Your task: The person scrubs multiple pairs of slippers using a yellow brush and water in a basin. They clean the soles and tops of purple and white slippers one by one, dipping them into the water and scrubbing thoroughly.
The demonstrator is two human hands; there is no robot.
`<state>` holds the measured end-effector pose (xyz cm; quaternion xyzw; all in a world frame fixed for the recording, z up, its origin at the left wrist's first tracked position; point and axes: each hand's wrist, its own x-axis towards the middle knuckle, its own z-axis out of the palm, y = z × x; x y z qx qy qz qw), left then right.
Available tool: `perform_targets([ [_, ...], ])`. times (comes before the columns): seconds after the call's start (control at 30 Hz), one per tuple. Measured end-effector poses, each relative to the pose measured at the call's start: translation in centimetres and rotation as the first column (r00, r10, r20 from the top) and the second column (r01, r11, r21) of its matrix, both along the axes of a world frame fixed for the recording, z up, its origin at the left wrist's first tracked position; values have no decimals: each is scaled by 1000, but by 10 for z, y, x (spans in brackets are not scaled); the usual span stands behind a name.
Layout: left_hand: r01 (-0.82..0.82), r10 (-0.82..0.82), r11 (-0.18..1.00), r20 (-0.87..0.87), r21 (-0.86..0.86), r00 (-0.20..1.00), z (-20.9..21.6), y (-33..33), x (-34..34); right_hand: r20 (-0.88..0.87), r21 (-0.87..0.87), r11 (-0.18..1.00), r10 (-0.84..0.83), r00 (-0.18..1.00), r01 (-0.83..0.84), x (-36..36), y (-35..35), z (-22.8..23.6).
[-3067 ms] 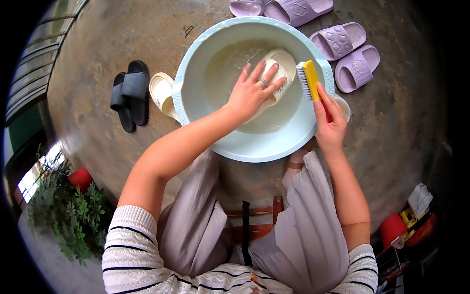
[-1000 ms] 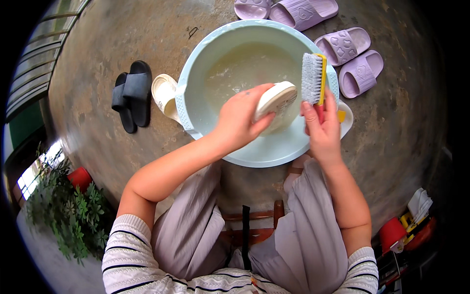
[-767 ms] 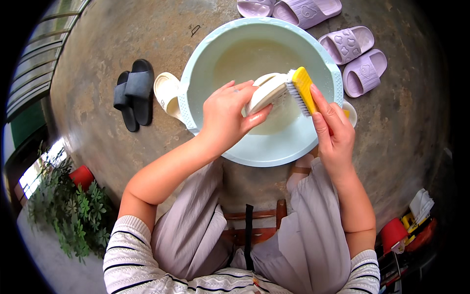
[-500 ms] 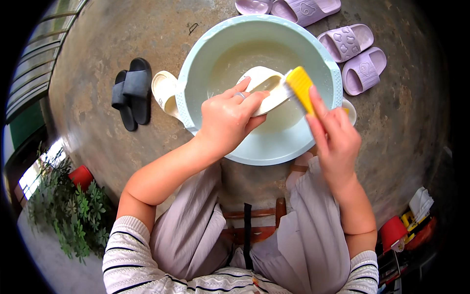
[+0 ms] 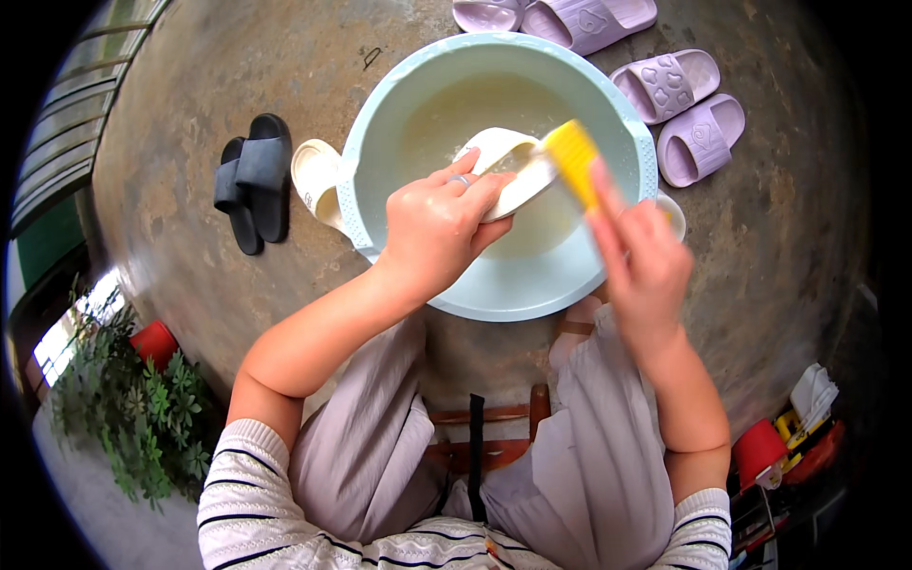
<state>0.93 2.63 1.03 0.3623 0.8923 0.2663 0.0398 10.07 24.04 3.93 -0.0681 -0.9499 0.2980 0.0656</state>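
My left hand (image 5: 435, 223) grips a white slide slipper (image 5: 522, 195) above a pale blue basin (image 5: 513, 302) of cloudy water. Its fingers wrap over the slipper's near side. In my right hand (image 5: 646, 256) is a yellow scrubbing brush (image 5: 573, 157), blurred by motion. The brush head is against or right beside the slipper's right end; its bristles are mostly hidden. Another white slipper (image 5: 318, 171) leans on the basin's left outer side. Behind the basin's right rim, part of a further white slipper (image 5: 672, 217) shows.
Several lilac slippers (image 5: 703, 142) lie at the far right of the basin. A dark pair of slides (image 5: 264, 176) rests on the concrete floor to the left. A leafy plant (image 5: 142, 408) stands at lower left, and a red container (image 5: 760, 451) at lower right.
My right hand and the brush have shifted slightly left and up along the slipper's right end. My left hand keeps its hold on the slipper, and the whole view has moved a little.
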Motion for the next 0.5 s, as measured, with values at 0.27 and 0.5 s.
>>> perform_targets([
  [0.27,9,-10,999,5,42,1000,-2,0,7,10,-141,990,-16,1000,17,17,-12,9],
  [0.5,-36,37,996,-19,85,999,-2,5,-1,-14,-167,982,85,996,-86,15,-26,11],
])
